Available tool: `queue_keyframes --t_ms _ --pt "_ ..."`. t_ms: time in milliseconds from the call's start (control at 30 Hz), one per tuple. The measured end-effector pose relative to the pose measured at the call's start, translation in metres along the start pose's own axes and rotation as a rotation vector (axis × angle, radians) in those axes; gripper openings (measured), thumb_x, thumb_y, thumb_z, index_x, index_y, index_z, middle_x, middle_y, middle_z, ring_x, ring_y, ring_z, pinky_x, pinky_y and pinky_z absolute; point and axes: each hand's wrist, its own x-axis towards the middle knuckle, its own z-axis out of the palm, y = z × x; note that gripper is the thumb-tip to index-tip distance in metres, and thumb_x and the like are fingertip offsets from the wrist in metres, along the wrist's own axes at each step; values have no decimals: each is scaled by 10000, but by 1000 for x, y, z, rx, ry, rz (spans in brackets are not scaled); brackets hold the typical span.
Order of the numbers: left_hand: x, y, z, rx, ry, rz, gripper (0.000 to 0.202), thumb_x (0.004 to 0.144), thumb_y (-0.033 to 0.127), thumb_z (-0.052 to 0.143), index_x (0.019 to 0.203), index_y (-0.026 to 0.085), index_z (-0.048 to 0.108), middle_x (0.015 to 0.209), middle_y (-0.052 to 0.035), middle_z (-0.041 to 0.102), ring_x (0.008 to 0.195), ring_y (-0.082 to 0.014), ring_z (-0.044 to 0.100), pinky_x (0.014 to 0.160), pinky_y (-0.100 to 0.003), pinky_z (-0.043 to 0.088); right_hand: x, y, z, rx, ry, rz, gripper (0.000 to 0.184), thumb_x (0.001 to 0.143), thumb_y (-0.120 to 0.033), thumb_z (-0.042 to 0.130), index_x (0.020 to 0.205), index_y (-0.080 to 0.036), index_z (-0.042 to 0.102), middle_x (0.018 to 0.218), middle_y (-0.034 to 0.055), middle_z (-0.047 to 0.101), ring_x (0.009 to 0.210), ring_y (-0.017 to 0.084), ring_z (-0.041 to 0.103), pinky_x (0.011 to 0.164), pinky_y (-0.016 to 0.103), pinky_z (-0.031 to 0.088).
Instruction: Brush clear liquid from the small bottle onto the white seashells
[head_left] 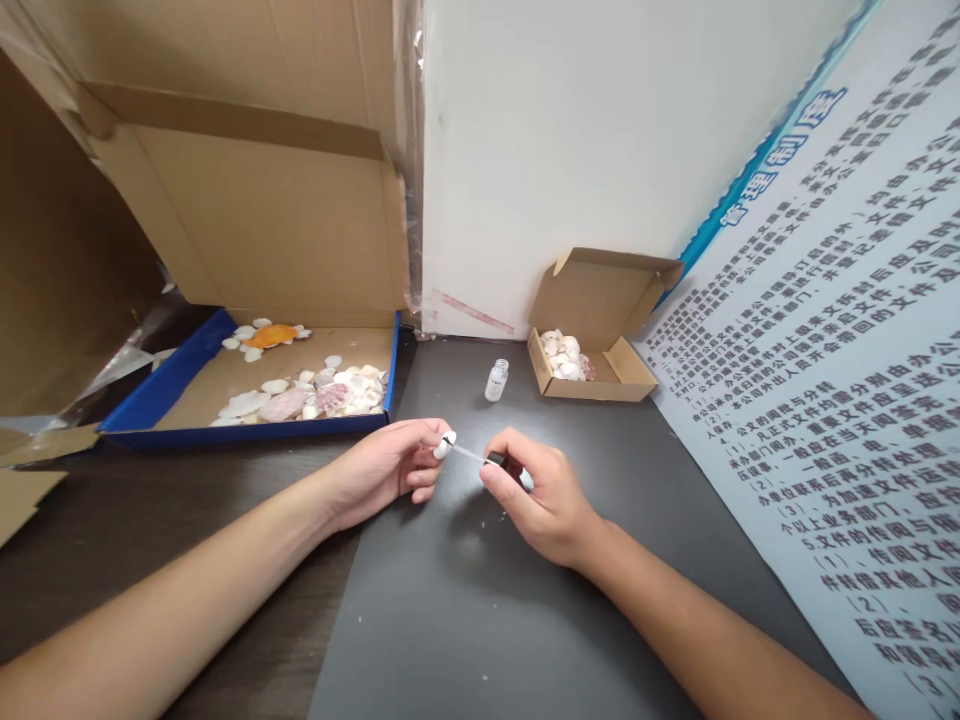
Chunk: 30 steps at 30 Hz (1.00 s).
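Note:
Between the fingertips of my left hand point(409, 462) is a small white seashell piece point(445, 445) with a dark mark on it. My right hand point(544, 498) grips a dropper point(496, 459) by its black cap, and its clear tube points left, its tip at or very near the shell. I cannot tell whether the tip touches. A small clear bottle point(496, 381) with a white label stands uncapped on the dark grey mat point(450, 620), beyond my hands. Both hands are held over the mat, close together.
At the left, a blue-edged cardboard box point(247, 437) holds white and pinkish shells point(322, 395) and an orange shell point(271, 336) ringed by white ones. A smaller open cardboard box point(600, 390) with shells stands back right. A printed board point(840, 330) borders the right side.

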Motion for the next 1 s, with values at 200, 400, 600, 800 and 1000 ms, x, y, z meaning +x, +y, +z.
queue_keyframes --t_ms 200,400,600,800,1000 --pt "0 1 1 6 -2 -1 144 809 158 483 668 164 455 603 55 256 483 -76 265 460 -188 337 0 1 3 5 63 36 295 937 -401 506 741 -187 454 604 -38 458 546 85 402 538 203 324" --pt "0 1 3 6 -7 -1 147 807 158 483 665 166 448 602 54 260 483 -77 268 461 -186 339 1 1 1 -35 46 59 300 935 -407 519 742 -185 463 609 -36 473 547 84 405 539 204 321" --pt "0 1 3 16 4 6 115 801 162 486 687 160 475 597 58 260 483 -73 267 456 -175 342 0 1 -1 43 -77 -2 267 943 -413 504 802 -187 491 634 -31 493 566 89 428 549 203 342" --pt "-1 -1 4 85 9 5 90 818 175 508 732 167 483 591 66 253 501 -78 271 465 -168 355 -2 2 -1 109 -88 11 244 974 -389 436 860 -184 504 646 -27 513 543 90 465 549 216 356" --pt "-2 -4 4 156 0 11 111 842 222 515 752 165 484 599 63 271 517 -81 288 490 -178 372 -1 0 0 47 -55 12 215 957 -371 473 857 -186 522 630 -33 513 549 90 455 545 204 357"
